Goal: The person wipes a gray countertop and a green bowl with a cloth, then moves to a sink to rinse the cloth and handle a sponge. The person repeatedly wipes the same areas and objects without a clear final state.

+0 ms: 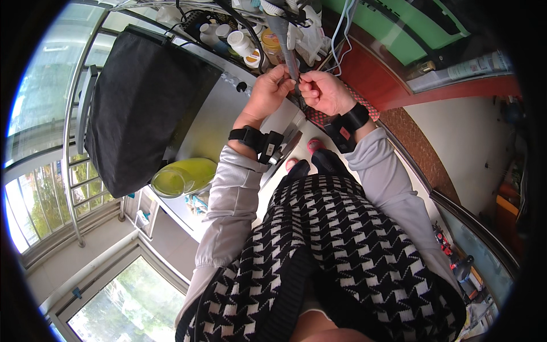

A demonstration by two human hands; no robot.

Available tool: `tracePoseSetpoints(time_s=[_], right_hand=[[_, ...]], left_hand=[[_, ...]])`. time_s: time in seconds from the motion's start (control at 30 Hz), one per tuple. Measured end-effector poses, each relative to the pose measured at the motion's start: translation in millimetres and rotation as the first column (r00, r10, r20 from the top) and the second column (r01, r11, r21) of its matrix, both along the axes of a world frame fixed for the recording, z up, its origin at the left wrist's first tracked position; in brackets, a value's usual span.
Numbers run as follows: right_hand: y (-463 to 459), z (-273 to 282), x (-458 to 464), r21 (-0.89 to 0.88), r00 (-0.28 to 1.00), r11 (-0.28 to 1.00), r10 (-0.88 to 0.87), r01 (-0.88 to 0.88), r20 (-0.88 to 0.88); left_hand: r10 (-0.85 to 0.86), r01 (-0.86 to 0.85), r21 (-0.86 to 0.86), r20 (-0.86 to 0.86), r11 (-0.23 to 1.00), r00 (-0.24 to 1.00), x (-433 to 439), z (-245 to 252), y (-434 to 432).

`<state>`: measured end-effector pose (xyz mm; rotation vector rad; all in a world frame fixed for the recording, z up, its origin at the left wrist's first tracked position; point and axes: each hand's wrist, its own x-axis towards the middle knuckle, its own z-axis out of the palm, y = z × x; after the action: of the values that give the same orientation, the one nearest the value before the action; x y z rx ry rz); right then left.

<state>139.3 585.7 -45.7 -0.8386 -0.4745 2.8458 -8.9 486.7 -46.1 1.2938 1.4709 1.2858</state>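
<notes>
A grey pole [280, 32] with cords tied round its upper part stands at the top centre. My left hand [270, 90] is at its lower part from the left, thumb and fingers pinched near the pole. From the right, my right hand [325, 92] has curled fingers close to the same spot. A thin dark strand or strap shows between and below the hands; what exactly the fingertips grip is too small to tell. White-capped bottles [240, 42] and a jar with a yellow lid [270, 39] stand just behind my left hand.
A black fabric cover [136, 107] lies over a bulky item on the left, beside a yellow-green container [183, 177]. Metal railings [67, 149] line the window. A red cabinet edge [372, 77] and a red dotted cloth [316, 117] are at the right. A light blue cord hangs near the pole.
</notes>
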Motion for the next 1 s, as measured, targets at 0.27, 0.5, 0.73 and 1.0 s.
tracePoseSetpoints(time_s=[0.27, 0.5, 0.73, 1.0], right_hand=[[-22, 4, 22, 0.902, 0.894, -0.423, -0.432, -0.088, -0.116], [-16, -1, 13, 0.661, 0.913, -0.738, -0.352, -0.135, -0.207], [-14, 1, 0, 0.915, 0.964, 0.399, -0.217, -0.056, 0.154], [-6, 9, 39, 0.802, 0.956, 0.584, -0.143, -0.129, 0.258]], left_hand=[[-0.005, 0.017, -0.066, 0.181, 0.998, 0.983, -2, -3, 0], [-0.014, 0.014, 0.001, 0.185, 1.000, 0.983, 0, -5, 1], [0.017, -0.017, -0.001, 0.120, 1.000, 0.993, -3, -10, 2], [0.251, -0.231, -0.185, 0.092, 0.955, 0.964, 31, 9, -46]])
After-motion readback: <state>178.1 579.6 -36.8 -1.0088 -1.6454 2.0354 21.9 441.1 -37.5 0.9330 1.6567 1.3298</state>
